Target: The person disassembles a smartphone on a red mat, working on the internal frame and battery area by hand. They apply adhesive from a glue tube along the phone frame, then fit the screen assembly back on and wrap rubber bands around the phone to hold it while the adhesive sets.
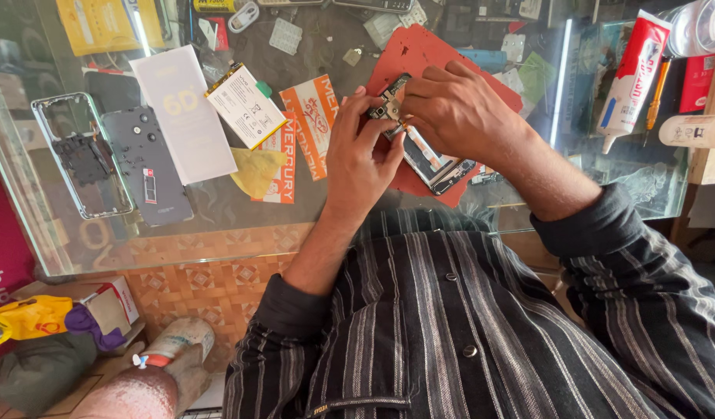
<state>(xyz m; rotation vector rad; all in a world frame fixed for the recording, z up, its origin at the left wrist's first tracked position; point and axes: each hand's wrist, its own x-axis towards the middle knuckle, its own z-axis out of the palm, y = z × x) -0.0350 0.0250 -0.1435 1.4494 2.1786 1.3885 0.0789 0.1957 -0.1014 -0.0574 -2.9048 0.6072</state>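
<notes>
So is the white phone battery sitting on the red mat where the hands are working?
No, the white battery lies on the glass counter left of the red mat, apart from both hands.

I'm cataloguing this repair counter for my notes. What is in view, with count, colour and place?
circuit board: one, dark, held between both hands over the mat
red mat: one, on the glass counter under the hands
opened phone: one, dark, on the mat below the hands
phone battery: one, white, left of the hands
back cover: one, grey, left on the counter
phone frame: one, pale, far left
glue tube: one, white and red, right
left hand: one, gripping the board from below
right hand: one, fingers on the board's top
</notes>
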